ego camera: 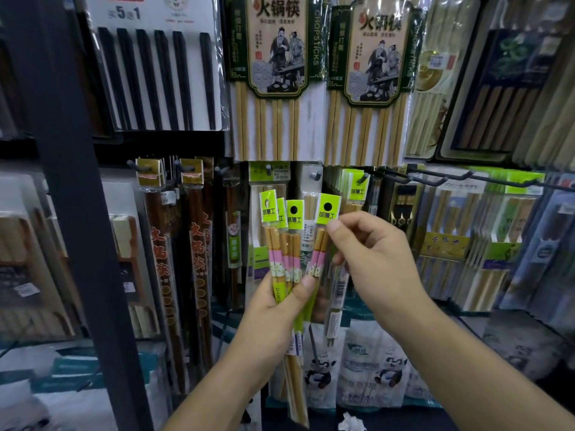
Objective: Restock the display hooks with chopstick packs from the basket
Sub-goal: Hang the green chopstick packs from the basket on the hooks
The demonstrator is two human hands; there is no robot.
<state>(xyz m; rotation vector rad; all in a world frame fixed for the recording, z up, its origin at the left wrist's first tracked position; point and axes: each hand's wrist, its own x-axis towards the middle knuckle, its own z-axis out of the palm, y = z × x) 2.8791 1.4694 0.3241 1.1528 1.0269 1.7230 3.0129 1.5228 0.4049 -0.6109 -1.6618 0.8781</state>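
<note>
Chopstick packs [287, 244]: lime-green header cards, tan sticks, pink floral bands

Honestly just bare forearms, with the left hand [273, 309] and right hand [375, 255] either side of the chopstick packs [292, 241] showing short-trimmed thumbnails.

Forearms raised, left hand [273, 309] curled in a grip, right hand [373, 256] pinching

Lighting: dim and cool, is falling brighter above the left hand [273, 309] and right hand [373, 253], fading below them. Glare: is streaking the plastic wrappers [277, 42] above both. Focus: hands are showing sharp; shelving [25, 259] left of the left hand is blurring. Distortion: dark post [81, 213] is bowing at left, hanging packs [513, 228] beyond the right hand are leaning inward
</note>
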